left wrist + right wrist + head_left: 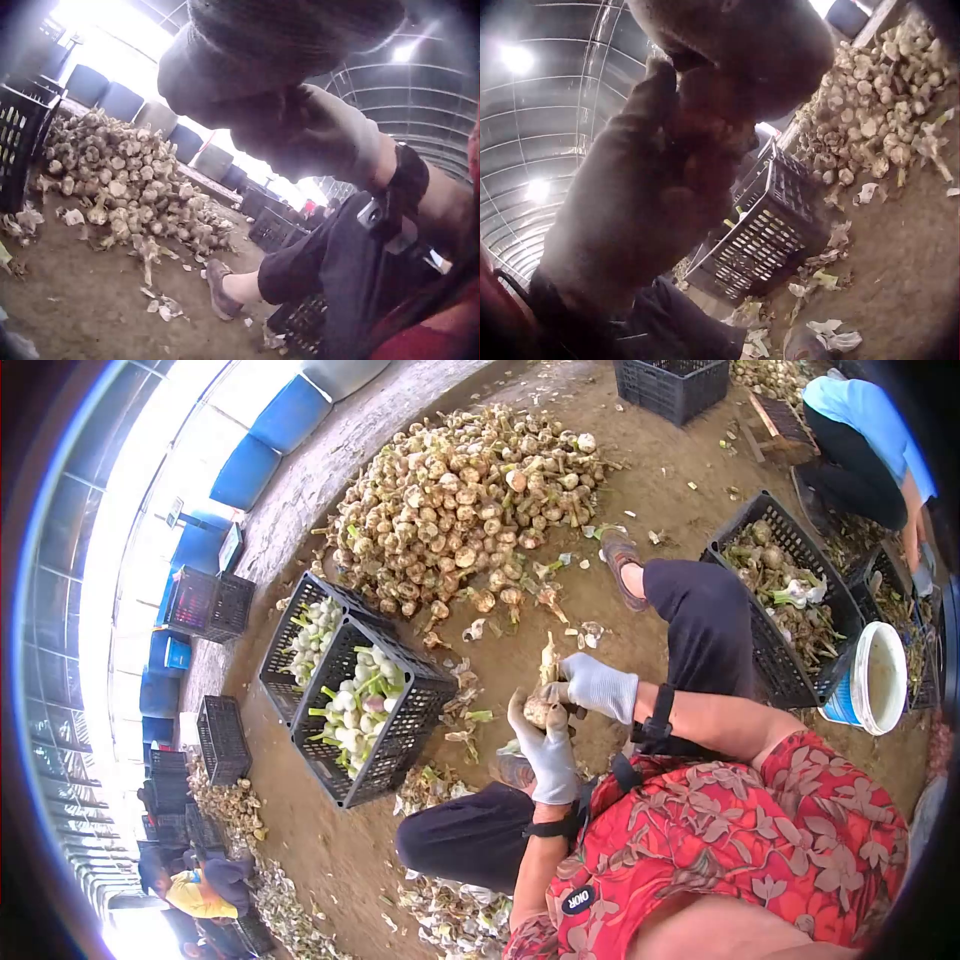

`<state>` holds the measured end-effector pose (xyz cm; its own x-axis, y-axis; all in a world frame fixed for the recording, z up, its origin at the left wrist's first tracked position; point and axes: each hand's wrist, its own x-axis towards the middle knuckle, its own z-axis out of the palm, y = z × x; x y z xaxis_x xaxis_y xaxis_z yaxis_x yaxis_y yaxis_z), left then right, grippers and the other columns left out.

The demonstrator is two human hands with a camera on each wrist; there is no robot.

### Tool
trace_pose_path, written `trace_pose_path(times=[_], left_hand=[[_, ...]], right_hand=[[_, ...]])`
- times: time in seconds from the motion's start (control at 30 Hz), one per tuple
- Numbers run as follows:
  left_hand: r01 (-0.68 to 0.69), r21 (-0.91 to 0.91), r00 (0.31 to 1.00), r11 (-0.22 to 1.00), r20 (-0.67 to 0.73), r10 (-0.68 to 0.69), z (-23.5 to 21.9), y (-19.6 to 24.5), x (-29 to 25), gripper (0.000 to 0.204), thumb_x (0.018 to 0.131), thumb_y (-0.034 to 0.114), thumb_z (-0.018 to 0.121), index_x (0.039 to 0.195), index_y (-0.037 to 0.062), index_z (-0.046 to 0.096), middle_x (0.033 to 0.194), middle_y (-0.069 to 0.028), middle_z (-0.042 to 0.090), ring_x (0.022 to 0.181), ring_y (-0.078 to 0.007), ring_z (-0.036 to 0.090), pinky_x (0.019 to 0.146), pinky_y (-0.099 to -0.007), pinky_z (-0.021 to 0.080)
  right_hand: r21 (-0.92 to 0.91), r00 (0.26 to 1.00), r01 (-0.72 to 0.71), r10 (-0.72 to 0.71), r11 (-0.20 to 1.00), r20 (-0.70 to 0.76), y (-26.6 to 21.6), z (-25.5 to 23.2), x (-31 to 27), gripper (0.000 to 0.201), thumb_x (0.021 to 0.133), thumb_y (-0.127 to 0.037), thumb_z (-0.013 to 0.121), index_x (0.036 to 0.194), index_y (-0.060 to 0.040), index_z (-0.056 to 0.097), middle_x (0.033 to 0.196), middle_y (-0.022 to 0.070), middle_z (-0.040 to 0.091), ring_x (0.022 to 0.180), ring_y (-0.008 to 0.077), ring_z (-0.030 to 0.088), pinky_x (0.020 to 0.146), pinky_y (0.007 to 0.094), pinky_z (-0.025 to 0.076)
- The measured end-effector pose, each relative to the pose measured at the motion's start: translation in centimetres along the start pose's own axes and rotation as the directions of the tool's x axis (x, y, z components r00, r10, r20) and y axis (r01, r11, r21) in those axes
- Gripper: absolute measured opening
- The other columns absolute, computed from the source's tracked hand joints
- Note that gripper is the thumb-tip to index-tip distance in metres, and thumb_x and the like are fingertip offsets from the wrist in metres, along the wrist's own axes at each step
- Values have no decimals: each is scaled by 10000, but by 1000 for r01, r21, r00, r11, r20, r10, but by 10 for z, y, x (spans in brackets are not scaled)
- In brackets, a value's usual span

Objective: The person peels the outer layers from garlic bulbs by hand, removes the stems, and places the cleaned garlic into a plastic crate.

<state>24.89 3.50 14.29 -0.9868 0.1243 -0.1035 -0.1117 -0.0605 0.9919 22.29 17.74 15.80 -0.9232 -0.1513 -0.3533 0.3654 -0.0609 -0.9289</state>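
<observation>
My gloved left hand grips a garlic bulb from below; its dry stalk points up and away from me. The right hand, in a pale glove too, is curled against the same bulb near the base of the stalk. In the left wrist view, the right hand meets the dark left glove at the top. Shadow darkens both gloves in the right wrist view, where the left hand reaches up to the bulb area and the bulb's detail is lost.
Beyond my hands lies a large heap of untrimmed garlic. Two joined black crates hold cleaned white garlic at my left. On the right stand a crate of stalks and scraps and a white bucket. Peeled skins litter the ground.
</observation>
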Motion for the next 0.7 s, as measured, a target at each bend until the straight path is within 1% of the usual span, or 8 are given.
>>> trace_pose_path(times=[0.13, 0.2, 0.33, 0.4, 0.43, 0.57, 0.6, 0.7], left_hand=[[-78, -75, 995, 994, -68, 73, 2, 3, 2, 677, 863, 540, 630, 1297, 65, 416, 897, -30, 571, 600, -66, 508, 469, -190, 394], [92, -259, 995, 962, 53, -80, -16, 8, 2, 732, 857, 584, 606, 1313, 51, 393, 957, -50, 568, 671, -80, 519, 521, -206, 423], [90, -237, 996, 967, 31, -85, -16, 23, 0, 766, 854, 623, 577, 1335, 58, 385, 935, -63, 570, 649, -112, 532, 546, -237, 446], [38, -204, 999, 978, 42, -30, -14, 38, -7, 789, 844, 548, 651, 1366, 41, 347, 1072, -82, 539, 851, -150, 562, 732, -286, 494], [-84, -123, 996, 989, -8, 83, -16, 26, -5, 792, 840, 557, 649, 1365, 47, 347, 1033, -68, 541, 809, -129, 553, 676, -259, 476], [-327, 47, 942, 944, -64, 330, -18, 4, 3, 847, 821, 569, 663, 1380, 38, 314, 1012, -59, 538, 771, -90, 540, 609, -205, 452], [-282, 21, 957, 959, -61, 283, -16, 7, -3, 843, 823, 573, 658, 1375, 31, 324, 1037, -65, 534, 793, -97, 544, 631, -211, 457], [-157, -52, 987, 986, -39, 155, -12, 33, -19, 837, 823, 597, 641, 1354, 14, 361, 1094, -78, 523, 826, -108, 553, 662, -219, 466]], right_hand=[[130, 989, 38, -56, 991, 139, -4, -7, -3, 245, 889, -222, 639, 1025, -20, 663, 750, 13, 640, 638, 89, 586, 561, 256, 481], [319, 974, 72, -135, 945, 180, -4, -5, -6, 259, 907, -160, 610, 1133, -42, 652, 803, -2, 646, 677, 85, 594, 592, 250, 489], [89, 981, 76, -91, 993, 170, -6, -14, -9, 317, 914, -174, 616, 1193, -22, 613, 924, 20, 645, 802, 90, 597, 630, 249, 501], [208, 984, 75, -106, 975, 142, -19, -8, -15, 349, 906, -215, 634, 1188, -11, 610, 916, 28, 648, 811, 91, 594, 632, 248, 498], [264, 986, 76, -112, 961, 126, -27, -5, -19, 367, 902, -236, 643, 1186, -6, 608, 912, 32, 650, 815, 92, 593, 633, 248, 496], [-109, 933, 356, -347, 928, 96, -27, 15, -12, 355, 875, -325, 680, 1057, -22, 644, 854, 26, 651, 796, 89, 586, 646, 248, 493], [-40, 977, 204, -201, 978, 76, -28, 17, -18, 295, 876, -297, 683, 996, -30, 650, 807, 11, 646, 733, 77, 580, 621, 238, 487], [106, 978, 160, -172, 981, 115, -23, 18, -19, 256, 880, -265, 679, 977, -30, 654, 777, -3, 641, 683, 64, 573, 595, 228, 481]])
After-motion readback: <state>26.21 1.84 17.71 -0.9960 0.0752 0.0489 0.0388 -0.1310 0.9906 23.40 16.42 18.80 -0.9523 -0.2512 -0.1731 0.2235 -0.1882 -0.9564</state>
